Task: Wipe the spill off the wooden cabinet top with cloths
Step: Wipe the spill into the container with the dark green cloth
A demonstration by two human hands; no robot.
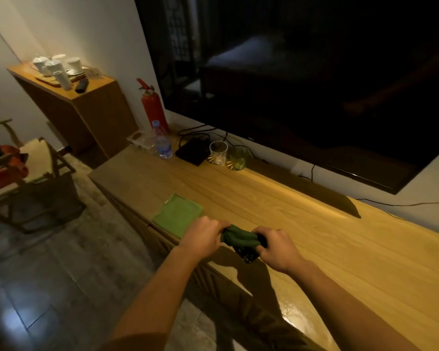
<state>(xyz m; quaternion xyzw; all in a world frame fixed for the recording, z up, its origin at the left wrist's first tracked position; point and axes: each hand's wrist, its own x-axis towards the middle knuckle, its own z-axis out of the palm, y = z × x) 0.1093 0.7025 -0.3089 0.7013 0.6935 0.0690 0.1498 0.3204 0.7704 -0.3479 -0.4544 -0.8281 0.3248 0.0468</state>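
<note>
A dark green cloth [238,236] is bunched and twisted between both hands above the front edge of the wooden cabinet top [302,224]. My left hand [203,236] grips its left end and my right hand [276,249] grips its right end. A dark patterned corner of fabric hangs below my right hand. A second, lighter green cloth [178,214] lies flat and folded on the cabinet top just left of my hands. A wet shine [293,312] shows on the wood near the front edge, below my right forearm.
At the far left of the cabinet top stand a water bottle [164,141], a black box [193,150], a clear glass [218,152] and a green glass [237,158]. A large dark TV [302,72] hangs above. A red fire extinguisher [152,107] and a side cabinet with cups [81,105] stand beyond.
</note>
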